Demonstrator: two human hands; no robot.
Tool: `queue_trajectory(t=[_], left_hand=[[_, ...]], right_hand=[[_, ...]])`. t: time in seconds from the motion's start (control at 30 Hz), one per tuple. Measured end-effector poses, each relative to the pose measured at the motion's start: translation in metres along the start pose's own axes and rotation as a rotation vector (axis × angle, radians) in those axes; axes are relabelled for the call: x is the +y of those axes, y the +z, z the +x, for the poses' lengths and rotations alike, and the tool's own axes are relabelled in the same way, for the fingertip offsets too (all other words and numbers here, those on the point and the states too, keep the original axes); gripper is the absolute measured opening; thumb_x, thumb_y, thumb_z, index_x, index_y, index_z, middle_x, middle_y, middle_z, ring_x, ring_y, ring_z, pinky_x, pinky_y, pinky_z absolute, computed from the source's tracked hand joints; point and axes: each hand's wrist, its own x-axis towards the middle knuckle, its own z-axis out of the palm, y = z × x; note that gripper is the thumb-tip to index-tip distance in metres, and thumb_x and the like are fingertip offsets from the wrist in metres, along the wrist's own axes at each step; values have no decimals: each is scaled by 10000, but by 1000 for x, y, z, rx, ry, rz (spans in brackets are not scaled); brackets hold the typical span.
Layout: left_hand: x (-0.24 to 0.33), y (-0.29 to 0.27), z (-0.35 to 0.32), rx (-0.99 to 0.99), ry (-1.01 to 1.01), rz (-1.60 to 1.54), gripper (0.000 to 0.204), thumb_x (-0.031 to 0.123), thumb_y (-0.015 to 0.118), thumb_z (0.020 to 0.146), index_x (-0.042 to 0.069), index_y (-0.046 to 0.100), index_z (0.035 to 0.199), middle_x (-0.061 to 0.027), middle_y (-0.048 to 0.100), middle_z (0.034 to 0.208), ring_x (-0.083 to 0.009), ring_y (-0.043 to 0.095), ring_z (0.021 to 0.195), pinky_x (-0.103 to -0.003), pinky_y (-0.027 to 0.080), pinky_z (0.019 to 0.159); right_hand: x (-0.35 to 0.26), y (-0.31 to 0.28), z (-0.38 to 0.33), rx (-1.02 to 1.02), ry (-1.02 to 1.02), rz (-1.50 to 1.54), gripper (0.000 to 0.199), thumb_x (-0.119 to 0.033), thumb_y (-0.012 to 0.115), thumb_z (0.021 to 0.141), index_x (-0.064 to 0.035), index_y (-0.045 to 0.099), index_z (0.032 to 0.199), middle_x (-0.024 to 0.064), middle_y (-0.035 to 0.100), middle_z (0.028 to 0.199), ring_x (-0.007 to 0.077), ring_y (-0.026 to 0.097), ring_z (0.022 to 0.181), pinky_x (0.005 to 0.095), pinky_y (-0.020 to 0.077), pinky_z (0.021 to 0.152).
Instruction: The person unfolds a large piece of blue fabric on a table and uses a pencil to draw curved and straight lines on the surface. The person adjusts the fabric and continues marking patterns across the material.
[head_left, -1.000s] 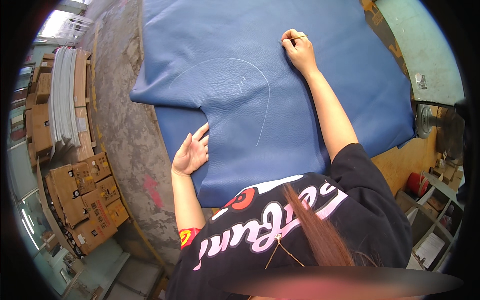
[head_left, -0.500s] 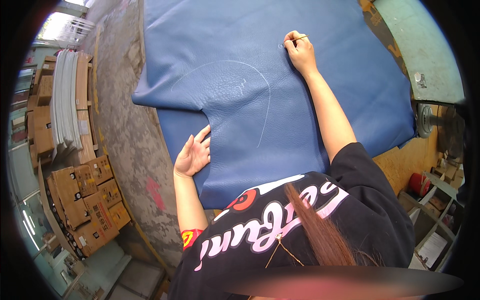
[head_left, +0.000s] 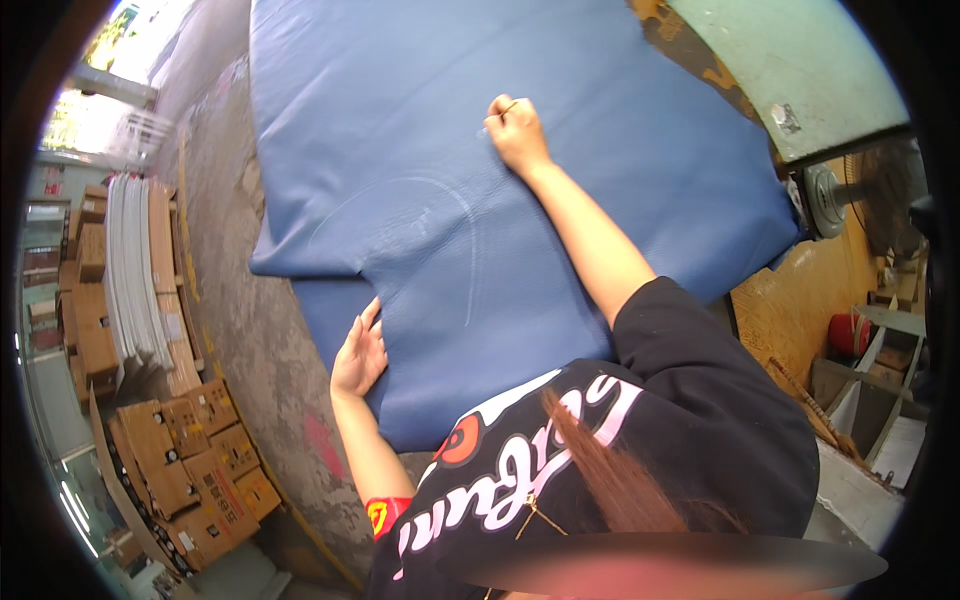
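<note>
Head view showed one big sheet of blue leather (head_left: 560, 150) spread flat on a rough grey tabletop (head_left: 235, 260). The leather looked soft and a little grainy, with one thin white curved line (head_left: 455, 215) drawn on it. The right hand (head_left: 517, 132) was far out on the sheet, its grip pinched tight on a small thin marking tool (head_left: 503, 108), the tip touching the leather. The left hand (head_left: 360, 357) lay flat with its grip spread on the sheet's near left edge. On the left stood one stack of white boards (head_left: 130, 270) and many brown cardboard boxes (head_left: 190, 460). One round fan (head_left: 845, 195) stood on the right.
</note>
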Motion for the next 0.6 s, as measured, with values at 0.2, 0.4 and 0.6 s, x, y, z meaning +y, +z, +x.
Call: queue_trajectory(t=[0.2, 0.4, 0.6], left_hand=[[-2, 28, -5, 397, 46, 356, 507, 309, 474, 1029, 65, 383, 1464, -115, 608, 1226, -178, 599, 1074, -310, 494, 913], [4, 41, -26, 839, 40, 925, 440, 294, 571, 989, 96, 526, 1379, -62, 624, 1119, -92, 593, 903, -232, 497, 822], [-34, 32, 23, 1625, -55, 1140, 600, 562, 374, 995, 221, 393, 1489, -53, 267, 1597, -310, 174, 1483, -627, 116, 1147]], right_hand=[[-2, -29, -13, -111, 263, 491, 135, -144, 540, 910, -43, 603, 845, 67, 624, 750, 159, 631, 809, 317, 502, 715], [46, -107, -11, -190, 380, 845, 105, -144, 531, 995, -58, 587, 977, 45, 640, 962, 118, 644, 860, 262, 533, 756], [105, -133, 63, -197, 283, 718, 205, -210, 498, 1016, -56, 634, 1008, 34, 678, 938, 103, 639, 916, 263, 501, 818]])
